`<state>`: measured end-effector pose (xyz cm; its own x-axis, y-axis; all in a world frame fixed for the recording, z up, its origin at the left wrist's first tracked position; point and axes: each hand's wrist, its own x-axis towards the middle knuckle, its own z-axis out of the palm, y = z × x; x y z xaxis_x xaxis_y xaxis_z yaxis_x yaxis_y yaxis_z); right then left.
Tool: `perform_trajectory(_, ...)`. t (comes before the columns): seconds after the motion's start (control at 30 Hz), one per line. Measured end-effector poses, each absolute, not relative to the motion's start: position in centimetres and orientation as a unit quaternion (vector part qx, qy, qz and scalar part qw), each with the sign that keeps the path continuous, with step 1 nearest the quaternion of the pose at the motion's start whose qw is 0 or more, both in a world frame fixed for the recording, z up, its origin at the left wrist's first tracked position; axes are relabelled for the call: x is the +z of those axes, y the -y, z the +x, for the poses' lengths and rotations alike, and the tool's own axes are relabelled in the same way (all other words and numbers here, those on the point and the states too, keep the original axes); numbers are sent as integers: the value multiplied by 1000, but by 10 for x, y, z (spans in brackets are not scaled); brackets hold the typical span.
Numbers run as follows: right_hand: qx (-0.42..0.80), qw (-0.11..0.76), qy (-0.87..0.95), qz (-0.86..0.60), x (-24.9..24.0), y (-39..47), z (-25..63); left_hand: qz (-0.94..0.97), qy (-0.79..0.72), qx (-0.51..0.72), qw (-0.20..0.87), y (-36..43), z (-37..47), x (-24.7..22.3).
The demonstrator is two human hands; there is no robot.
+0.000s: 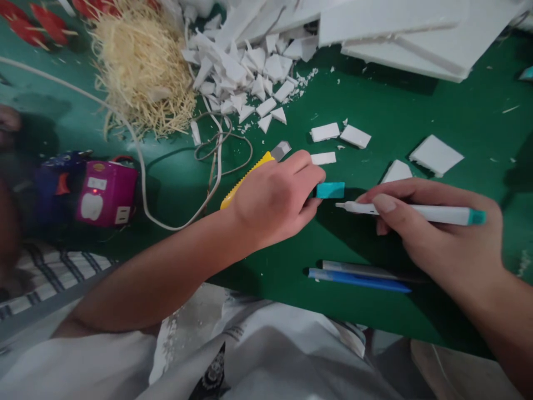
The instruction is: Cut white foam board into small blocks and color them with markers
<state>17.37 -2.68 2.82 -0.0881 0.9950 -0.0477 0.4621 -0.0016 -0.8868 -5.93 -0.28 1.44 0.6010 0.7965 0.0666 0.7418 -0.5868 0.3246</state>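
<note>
My right hand point(441, 228) grips a white marker point(441, 214) with a teal end. Its bare tip points left. Opposite the tip, the fingers of my left hand point(278, 194) are closed on a teal marker cap point(331, 190), apart from the marker. A yellow utility knife point(250, 178) shows behind my left hand, its grey end point(281, 150) beyond the knuckles; whether the palm also holds it is hidden. Small white foam pieces point(325, 132) lie just past my hands. Nearer me, a blue pen point(362, 279) rests alongside a grey pen-like stick point(358, 269).
Foam scraps point(250, 72) are heaped at the back, beside large white foam sheets point(395, 28) and a pile of thin wooden sticks point(144, 66). A white cable point(144, 189) loops left, near a pink power box point(107, 193). Another person's hand point(9, 119) appears at far left.
</note>
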Motion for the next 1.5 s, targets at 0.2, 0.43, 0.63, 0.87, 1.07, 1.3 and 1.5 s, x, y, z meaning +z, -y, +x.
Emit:
perform_trajectory(0.2,387,369,596,-599,29,28,173,887,-433,96,132,4,-59,14)
perform_trajectory(0.43,395,395,596,-578,23,28,177,887,-435,83,131,4,-60,18)
perform_trajectory(0.63,402,377,590,-590,27,29,175,885,-436,95,132,3,-61,17)
perform_trajectory(0.87,387,378,584,-606,26,29,174,885,-436,93,134,3,-60,16)
perform_trajectory(1.07,409,355,595,-594,24,30,178,886,-436,94,124,4,-59,16)
perform_trajectory(1.3,401,372,611,-573,19,30,180,886,-439,82,122,4,-59,17)
perform_trajectory(1.5,379,400,616,-563,14,30,181,887,-439,80,119,3,-58,17)
